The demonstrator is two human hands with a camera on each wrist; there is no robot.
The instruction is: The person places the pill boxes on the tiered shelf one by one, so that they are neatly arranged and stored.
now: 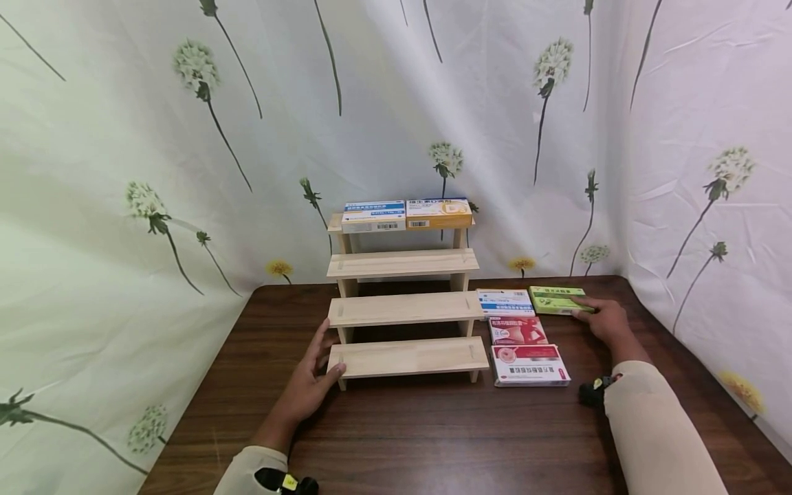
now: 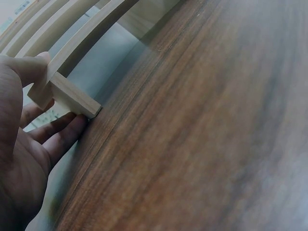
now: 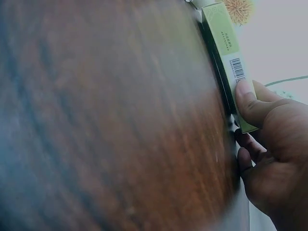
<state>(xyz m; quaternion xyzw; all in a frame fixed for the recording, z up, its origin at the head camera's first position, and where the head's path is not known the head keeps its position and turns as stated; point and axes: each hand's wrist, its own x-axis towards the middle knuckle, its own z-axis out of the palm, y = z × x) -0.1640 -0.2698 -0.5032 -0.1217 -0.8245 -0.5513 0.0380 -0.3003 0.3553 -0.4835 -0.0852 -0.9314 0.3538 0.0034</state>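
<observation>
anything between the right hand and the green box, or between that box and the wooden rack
Nothing visible separates the right hand from the green box: they touch. Between that box and the wooden rack lies a white-and-blue box on the table, so the green one probably needs lifting over.

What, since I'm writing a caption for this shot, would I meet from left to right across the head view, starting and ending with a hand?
Left hand → wooden stepped stand → blue-and-white box just right of the stand → green box → right hand.
</observation>
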